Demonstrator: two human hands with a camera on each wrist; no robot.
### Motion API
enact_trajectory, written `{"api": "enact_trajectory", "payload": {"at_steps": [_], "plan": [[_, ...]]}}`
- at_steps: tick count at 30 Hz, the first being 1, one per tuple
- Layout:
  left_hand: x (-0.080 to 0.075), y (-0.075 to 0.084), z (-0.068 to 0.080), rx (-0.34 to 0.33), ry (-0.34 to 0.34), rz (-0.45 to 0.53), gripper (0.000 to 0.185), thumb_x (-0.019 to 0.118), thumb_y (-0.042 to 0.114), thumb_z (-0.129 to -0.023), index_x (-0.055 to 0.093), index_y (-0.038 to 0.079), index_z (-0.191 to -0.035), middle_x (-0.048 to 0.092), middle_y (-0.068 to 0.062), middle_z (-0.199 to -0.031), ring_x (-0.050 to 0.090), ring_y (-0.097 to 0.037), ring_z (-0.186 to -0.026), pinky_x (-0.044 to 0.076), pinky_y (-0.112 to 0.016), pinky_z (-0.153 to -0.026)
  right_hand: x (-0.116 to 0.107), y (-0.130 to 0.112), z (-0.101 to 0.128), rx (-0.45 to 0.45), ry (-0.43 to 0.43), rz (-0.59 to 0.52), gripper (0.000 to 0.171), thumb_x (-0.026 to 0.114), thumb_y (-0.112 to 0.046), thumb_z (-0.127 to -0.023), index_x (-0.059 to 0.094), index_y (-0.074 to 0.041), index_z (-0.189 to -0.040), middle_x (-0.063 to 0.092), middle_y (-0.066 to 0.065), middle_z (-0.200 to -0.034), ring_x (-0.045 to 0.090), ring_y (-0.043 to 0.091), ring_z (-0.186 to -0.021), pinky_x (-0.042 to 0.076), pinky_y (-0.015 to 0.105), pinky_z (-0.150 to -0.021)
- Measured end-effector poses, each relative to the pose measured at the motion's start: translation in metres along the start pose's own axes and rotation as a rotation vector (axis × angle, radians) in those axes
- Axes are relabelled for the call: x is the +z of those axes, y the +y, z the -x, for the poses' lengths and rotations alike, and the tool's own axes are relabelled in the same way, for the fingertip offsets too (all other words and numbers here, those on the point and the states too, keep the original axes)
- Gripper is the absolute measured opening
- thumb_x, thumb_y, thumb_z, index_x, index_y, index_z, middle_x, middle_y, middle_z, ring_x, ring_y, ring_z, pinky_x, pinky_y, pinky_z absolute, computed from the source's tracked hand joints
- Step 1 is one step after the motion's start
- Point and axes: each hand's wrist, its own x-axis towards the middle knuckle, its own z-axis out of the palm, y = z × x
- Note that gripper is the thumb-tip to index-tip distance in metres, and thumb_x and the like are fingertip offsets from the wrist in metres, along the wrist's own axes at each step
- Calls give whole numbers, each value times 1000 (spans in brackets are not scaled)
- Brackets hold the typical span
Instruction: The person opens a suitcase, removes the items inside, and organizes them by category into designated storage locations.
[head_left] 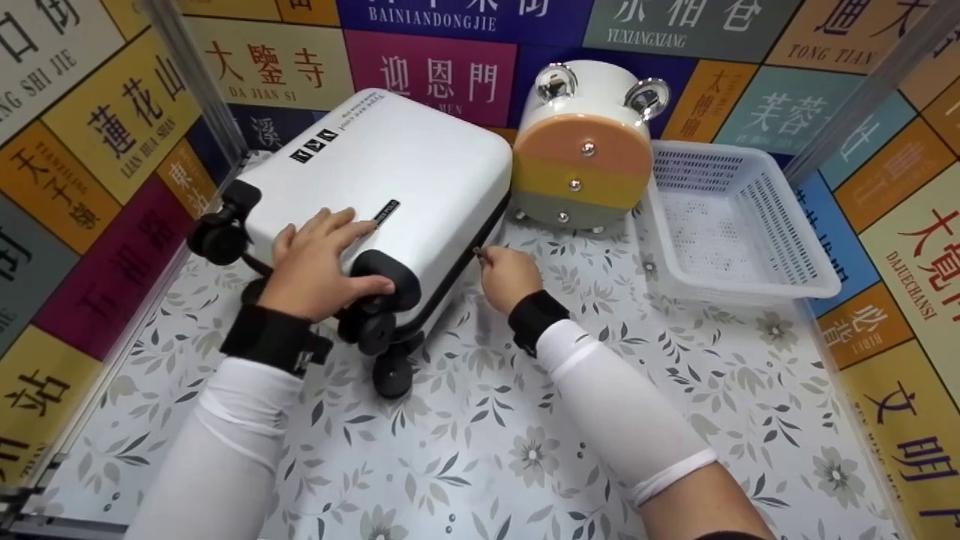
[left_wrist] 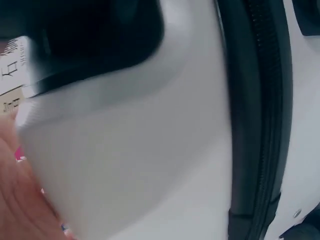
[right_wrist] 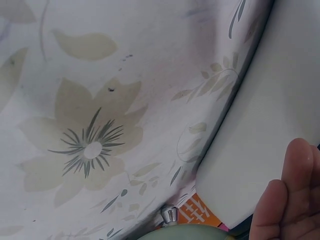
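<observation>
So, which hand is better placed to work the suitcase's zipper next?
The right hand, I'd say: it pinches what looks like the zipper pull at the black band, while the left hand rests on the suitcase near one corner.

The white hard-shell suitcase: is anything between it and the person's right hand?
Nothing visible: the right hand pinches what seems a small metal zipper pull at the black seam of the suitcase.
</observation>
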Motion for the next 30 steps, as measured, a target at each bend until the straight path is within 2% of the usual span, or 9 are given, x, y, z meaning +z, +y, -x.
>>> {"api": "enact_trajectory", "payload": {"at_steps": [2,7,12,20,26,30], "plan": [[1,-3,0,13,-20,-11,91,82,65,-81,49,29,-158,34,-9,-172,22,-39,-162,4,-69,-127,0,-1,0,6,-2,-4,26,55,-20,-107,79,-10,-114,81,12,-111,76,36,-101,60,51,-89],[8,-4,2,22,-1,-43,93,74,72,-84,43,31,-162,32,-8,-173,23,-38,-162,6,-68,-128,0,-1,-1,25,0,-16,26,55,-20,-107,78,-10,-114,81,11,-111,76,35,-101,60,51,-89],[15,-1,4,-1,16,-60,95,68,78,-84,42,32,-162,31,-6,-174,23,-37,-162,7,-69,-128,0,-1,-1,15,-6,-9,26,55,-21,-107,78,-9,-113,81,12,-108,76,36,-99,60,51,-88],[27,17,3,-40,49,-82,97,63,82,-84,41,30,-163,31,-8,-174,23,-39,-162,8,-70,-128,-1,0,1,12,-15,-9,29,54,-20,-108,77,-10,-121,80,12,-113,76,35,-100,60,50,-90],[35,30,3,-69,90,-94,96,63,81,-85,43,27,-162,34,-10,-172,24,-39,-161,11,-68,-128,1,2,2,-30,1,5,28,54,-18,-107,78,-7,-118,80,15,-111,76,39,-101,60,53,-90],[39,35,3,-86,102,-98,97,61,83,-85,44,27,-162,34,-9,-172,24,-38,-161,11,-67,-128,2,3,3,-22,3,-12,29,54,-19,-107,78,-8,-119,80,15,-112,76,39,-103,59,53,-91]]}}
